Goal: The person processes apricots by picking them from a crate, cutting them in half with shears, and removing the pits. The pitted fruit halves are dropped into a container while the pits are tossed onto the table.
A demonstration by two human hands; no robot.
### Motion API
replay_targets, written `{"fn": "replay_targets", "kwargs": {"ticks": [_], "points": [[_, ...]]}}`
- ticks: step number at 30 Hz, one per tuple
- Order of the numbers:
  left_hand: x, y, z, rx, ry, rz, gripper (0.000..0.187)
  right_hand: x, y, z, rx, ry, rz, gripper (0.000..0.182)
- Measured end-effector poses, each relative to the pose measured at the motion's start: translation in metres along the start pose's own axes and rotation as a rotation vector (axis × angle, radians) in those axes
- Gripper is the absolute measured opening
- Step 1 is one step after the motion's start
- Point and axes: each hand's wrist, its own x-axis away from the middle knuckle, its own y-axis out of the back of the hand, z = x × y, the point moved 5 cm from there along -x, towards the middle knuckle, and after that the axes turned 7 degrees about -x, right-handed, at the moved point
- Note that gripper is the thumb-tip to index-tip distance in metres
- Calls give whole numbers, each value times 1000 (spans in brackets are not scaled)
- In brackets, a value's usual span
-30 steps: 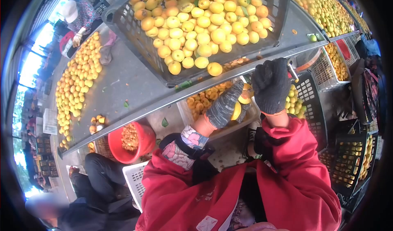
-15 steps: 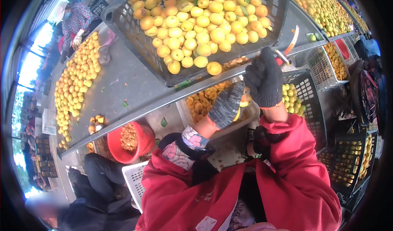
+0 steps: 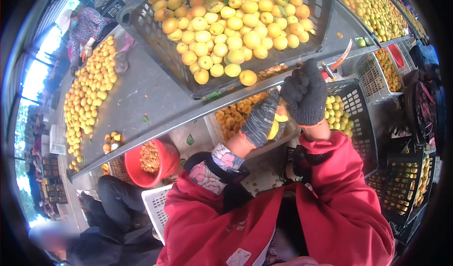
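Observation:
My left hand (image 3: 259,119), in a grey-black knit glove, is closed around a cut apricot (image 3: 273,130). The orange flesh of a piece (image 3: 281,113) shows by the fingertips. Close beside it, my right hand (image 3: 306,94), in a dark glove, is curled into a grip. A curved-blade knife (image 3: 341,56) sticks out past its knuckles; the fingers hide most of the handle. Both hands are over a pale crate (image 3: 212,130) of opened apricots (image 3: 231,120). Ahead of them, a black crate (image 3: 141,39) of whole yellow apricots (image 3: 233,35) tilts on the metal table.
The metal table's edge (image 3: 174,123) runs just beyond my hands. A red bucket (image 3: 165,164) with fruit pieces stands at left, near a seated person's leg (image 3: 118,195). Another black crate (image 3: 361,124) with greenish-yellow fruit is at right. A person (image 3: 87,28) works beside a fruit pile (image 3: 92,91).
My left hand has turned slightly, and more of the apricot's cut flesh shows. The knife blade has swung a little to the right; my right hand has shifted slightly.

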Motion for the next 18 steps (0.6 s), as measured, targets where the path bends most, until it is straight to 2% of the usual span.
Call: {"fn": "replay_targets", "kwargs": {"ticks": [2,5,6,8,9,10,11,12,13,15,16,18], "points": [[0,-16,21,318,241,180,76,0,0,0,-11,-12,7,42],[-1,-14,8,688,277,167,71,3,-6,0,-104,-33,63,41],[-1,-13,3,811,289,162,70,4,-7,0,-13,18,17,41],[1,-9,-3,695,239,143,62,6,-12,0,154,107,-34,40],[2,-4,-6,456,171,127,57,8,-15,2,231,147,-41,39],[-1,0,-9,432,158,98,48,7,-20,7,299,180,-1,39],[-3,5,-12,409,146,69,40,6,-16,12,290,121,39,32],[-4,5,-13,605,195,28,32,5,-13,17,283,61,79,27],[-2,5,-9,645,200,7,31,7,-12,24,654,150,90,23],[3,5,-2,726,207,-35,30,16,-17,32,1397,335,113,29],[5,8,-10,874,218,-23,30,17,-8,22,1531,384,247,43],[5,5,-4,813,94,4,32,35,7,12,1577,276,276,43]]}}
